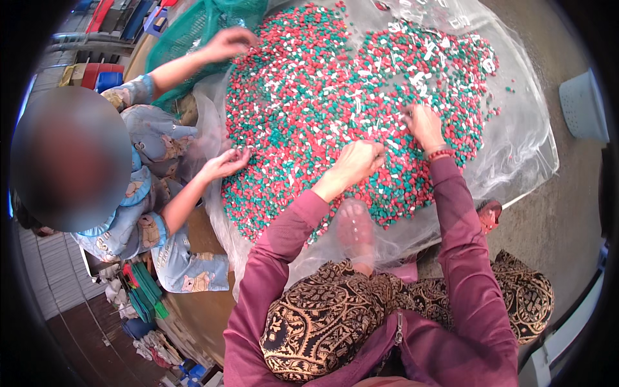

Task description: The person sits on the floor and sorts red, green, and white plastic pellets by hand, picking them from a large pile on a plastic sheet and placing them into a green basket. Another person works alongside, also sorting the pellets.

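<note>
A wide layer of small red, green and white plastic-looking pieces [296,122] covers a clear plastic sheet [516,148] in front of me. My left hand [354,166] is over the near middle of the layer, its fingers curled and pressed together. Farther right and a little farther out, my right hand [425,129] reaches down among the pieces with bent fingertips drawn together. Whatever either hand pinches is too small or hidden to name. Longer white bits [420,82] lie scattered on top, thickest beyond my right hand.
A person in pale blue patterned clothes [138,187] sits at the left, one hand [229,44] near a green mesh [206,39], the other [227,162] at the layer's left edge. My bare foot [354,226] rests at the near edge. A pale blue perforated basket [583,106] stands far right.
</note>
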Tool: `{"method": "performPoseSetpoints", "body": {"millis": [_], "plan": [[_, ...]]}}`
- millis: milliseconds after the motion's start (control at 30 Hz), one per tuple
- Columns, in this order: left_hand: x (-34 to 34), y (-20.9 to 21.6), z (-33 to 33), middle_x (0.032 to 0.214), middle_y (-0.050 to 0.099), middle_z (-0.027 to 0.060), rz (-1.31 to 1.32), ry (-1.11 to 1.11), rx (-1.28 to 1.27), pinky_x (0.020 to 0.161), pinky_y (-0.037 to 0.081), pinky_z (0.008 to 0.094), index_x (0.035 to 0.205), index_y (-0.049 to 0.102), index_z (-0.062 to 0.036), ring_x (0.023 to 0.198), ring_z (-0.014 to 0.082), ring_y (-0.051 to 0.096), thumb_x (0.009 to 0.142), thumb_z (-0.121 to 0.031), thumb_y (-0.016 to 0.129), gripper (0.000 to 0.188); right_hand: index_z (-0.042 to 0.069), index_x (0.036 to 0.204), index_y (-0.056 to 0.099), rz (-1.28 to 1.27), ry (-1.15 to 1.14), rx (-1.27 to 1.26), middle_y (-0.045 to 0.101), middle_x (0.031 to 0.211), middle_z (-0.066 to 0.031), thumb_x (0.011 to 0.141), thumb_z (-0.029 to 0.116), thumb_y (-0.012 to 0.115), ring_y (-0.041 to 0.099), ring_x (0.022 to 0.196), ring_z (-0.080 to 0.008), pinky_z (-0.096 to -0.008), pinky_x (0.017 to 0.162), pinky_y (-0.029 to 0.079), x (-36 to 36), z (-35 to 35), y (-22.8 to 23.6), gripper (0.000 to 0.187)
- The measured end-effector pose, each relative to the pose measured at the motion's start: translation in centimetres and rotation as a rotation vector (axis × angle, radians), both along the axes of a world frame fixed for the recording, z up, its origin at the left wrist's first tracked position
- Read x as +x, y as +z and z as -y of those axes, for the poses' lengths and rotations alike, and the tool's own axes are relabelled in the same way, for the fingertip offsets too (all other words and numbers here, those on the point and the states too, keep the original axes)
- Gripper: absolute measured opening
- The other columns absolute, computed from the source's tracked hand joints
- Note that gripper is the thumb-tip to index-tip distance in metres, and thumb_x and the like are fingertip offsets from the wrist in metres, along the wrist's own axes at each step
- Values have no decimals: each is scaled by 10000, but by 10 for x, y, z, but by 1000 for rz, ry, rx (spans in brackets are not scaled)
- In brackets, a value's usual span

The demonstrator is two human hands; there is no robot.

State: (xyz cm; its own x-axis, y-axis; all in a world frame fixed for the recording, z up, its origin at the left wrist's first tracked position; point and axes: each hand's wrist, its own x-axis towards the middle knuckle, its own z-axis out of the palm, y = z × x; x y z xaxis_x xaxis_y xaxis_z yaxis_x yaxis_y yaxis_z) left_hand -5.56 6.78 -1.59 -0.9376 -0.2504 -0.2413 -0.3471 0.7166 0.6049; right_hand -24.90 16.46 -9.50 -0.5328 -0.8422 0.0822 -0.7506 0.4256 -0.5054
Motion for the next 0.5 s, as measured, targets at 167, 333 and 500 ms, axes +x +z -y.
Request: {"method": "performPoseSetpoints", "body": {"millis": [167, 333, 500], "plan": [[3, 13, 67, 733, 583, 75, -292, 473, 873, 453, 407, 287, 863, 568, -48, 585, 148, 537, 812, -146, 510, 126, 31, 709, 611, -54, 19, 162, 621, 694, -193, 790, 109, 563, 644, 651, -346, -442, 547, 508, 28, -1, 17, 122], [-14, 36, 108, 680, 480, 7, -255, 572, 1322, 378, 237, 172, 883, 540, -35, 517, 72, 387, 790, -128, 469, 150, -9, 750, 631, 129, 39, 210, 632, 720, -202, 778, 121, 607, 646, 693, -343, -425, 602, 512, 55, -17, 33, 135], [-66, 17, 85, 752, 659, 159, 148, 370, -178, 666, 507, 428, 787, 667, 3, 734, 300, 660, 824, -283, 636, 290, -3, 810, 675, 814, -216, -110, 645, 681, -67, 774, 134, 707, 595, 603, -174, -284, 556, 448, 43, -36, 38, 145]]}}
